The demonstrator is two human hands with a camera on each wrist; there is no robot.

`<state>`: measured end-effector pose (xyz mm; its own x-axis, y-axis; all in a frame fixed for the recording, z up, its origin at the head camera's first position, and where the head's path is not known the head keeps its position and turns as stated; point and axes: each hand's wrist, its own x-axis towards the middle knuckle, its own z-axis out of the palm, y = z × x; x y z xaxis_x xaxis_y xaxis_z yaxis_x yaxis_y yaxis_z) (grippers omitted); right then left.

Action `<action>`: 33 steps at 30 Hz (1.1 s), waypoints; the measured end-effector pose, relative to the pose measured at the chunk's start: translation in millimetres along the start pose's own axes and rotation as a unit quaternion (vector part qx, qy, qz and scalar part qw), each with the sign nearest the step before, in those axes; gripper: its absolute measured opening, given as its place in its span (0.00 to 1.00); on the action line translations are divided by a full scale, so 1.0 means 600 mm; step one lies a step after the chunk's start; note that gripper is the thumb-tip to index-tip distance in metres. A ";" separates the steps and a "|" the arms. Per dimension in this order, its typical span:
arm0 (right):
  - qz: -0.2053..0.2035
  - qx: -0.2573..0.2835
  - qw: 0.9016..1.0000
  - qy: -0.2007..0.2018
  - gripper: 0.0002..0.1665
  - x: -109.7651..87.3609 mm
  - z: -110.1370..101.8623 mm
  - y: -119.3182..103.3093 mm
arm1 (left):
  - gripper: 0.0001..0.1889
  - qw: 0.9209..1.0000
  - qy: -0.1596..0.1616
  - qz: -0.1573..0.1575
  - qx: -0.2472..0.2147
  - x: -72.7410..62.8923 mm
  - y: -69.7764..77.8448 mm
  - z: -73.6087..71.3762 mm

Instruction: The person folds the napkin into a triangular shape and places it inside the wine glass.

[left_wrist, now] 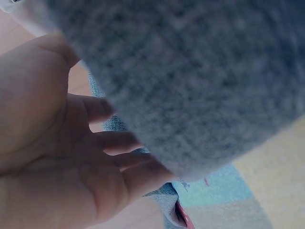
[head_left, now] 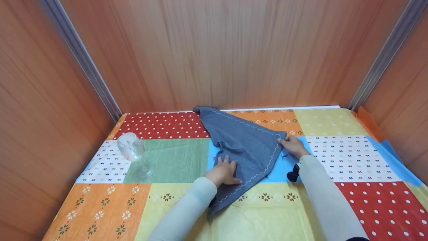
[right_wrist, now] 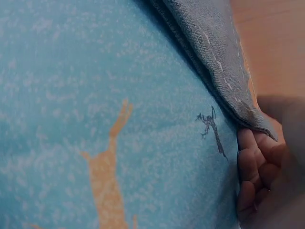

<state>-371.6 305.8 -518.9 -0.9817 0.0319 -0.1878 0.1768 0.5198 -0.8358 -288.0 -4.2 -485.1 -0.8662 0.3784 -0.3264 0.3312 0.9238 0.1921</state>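
A grey cloth (head_left: 247, 144) with pale stitching along its edges lies folded and somewhat rumpled in the middle of the table. My left hand (head_left: 224, 171) rests on its near left part, fingers spread and fairly straight. In the left wrist view a blurred flap of the cloth (left_wrist: 200, 81) fills much of the picture, overlapping the fingertips of the left hand (left_wrist: 81, 148). At the cloth's right corner, my right hand (head_left: 294, 146) pinches the edge. From the right wrist, the stitched corner (right_wrist: 228, 81) runs between thumb and curled fingers of the right hand (right_wrist: 271, 167).
A clear stemmed glass (head_left: 131, 147) stands at the left on the patchwork tablecloth (head_left: 180, 160). Wood-grain panels (head_left: 234, 53) close off the back and both sides. The cloth's far tip reaches close to the back panel.
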 end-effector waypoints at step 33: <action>-0.001 -0.120 0.989 -0.087 0.19 -0.047 -0.042 -0.004 | 0.39 0.997 -0.066 0.015 -0.032 -0.009 -0.025 -0.049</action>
<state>-345.9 325.3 -498.6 -0.9514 -0.1049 -0.2895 0.1331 0.7079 -0.6937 -299.2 -21.9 -459.2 -0.7983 0.4139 -0.4376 0.3278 0.9080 0.2609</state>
